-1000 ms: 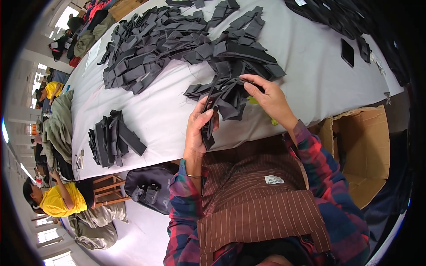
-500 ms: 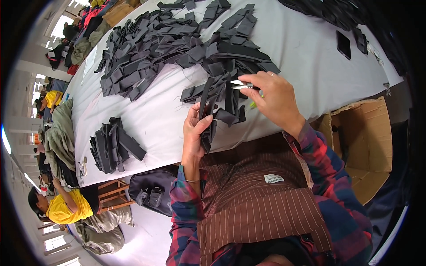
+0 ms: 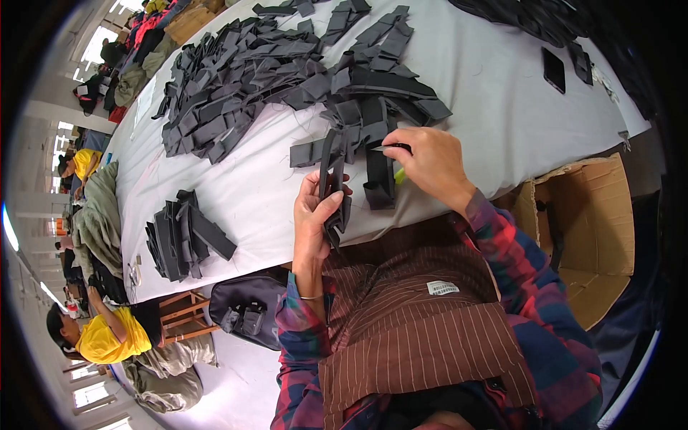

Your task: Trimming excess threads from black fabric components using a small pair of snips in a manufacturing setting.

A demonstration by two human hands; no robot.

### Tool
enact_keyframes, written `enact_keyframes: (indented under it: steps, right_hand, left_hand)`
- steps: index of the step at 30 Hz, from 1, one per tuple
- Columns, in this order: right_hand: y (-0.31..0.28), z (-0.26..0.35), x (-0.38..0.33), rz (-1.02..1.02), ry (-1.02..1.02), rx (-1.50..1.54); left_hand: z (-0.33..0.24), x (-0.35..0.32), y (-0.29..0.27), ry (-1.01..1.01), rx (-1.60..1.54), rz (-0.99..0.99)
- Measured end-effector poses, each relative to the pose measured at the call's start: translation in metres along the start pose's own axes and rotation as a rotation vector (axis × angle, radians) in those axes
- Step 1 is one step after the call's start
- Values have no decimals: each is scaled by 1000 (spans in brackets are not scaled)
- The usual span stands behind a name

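My left hand [image 3: 312,218] is closed around a few dark grey fabric strips [image 3: 330,172], which stand up between thumb and fingers. In my right hand [image 3: 436,163] is a pair of thread snips [image 3: 392,147], its pale blades pointing left and looking nearly together. Something yellow-green [image 3: 400,175] shows below the fingers of that hand; I cannot tell whether it belongs to the snips. Under the blades a loose dark strip [image 3: 380,183] hangs down from the near end of the heap [image 3: 236,86] of similar strips on the white-covered table [image 3: 265,172].
A smaller stack of strips [image 3: 183,236] lies at the table's left. A phone [image 3: 553,70] and dark material [image 3: 530,21] are at the far right. An open cardboard box [image 3: 595,236] stands to my right. A person in yellow [image 3: 111,337] works at the left.
My right hand has drawn slightly nearer and down with the snips, whose blades were spread and now look nearly together. The strips in my left hand stand more upright and apart from the heap.
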State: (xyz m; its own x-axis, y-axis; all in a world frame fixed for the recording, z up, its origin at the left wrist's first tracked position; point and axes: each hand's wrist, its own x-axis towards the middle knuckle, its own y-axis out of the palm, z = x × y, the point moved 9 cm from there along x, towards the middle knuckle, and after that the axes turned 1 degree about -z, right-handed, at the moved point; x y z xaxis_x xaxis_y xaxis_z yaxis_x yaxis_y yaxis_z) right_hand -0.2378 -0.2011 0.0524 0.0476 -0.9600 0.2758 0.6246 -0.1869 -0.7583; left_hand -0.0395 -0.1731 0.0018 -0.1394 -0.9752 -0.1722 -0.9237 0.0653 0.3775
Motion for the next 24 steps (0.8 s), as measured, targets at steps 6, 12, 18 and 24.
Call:
enact_keyframes:
  steps: [6, 12, 18, 24]
  right_hand:
    - [-14, 4, -9, -28, 6, 137]
    - [-20, 38, -8, -178, -309, -13]
    - [14, 55, 6, -126, -417, -65]
    - [51, 38, 18, -19, -313, -108]
  left_hand:
    - [8, -7, -17, -14, 17, -7]
    - [23, -12, -25, -36, -176, -9]
    - [30, -15, -30, -59, -196, -19]
    - [23, -29, -3, -104, 3, 38]
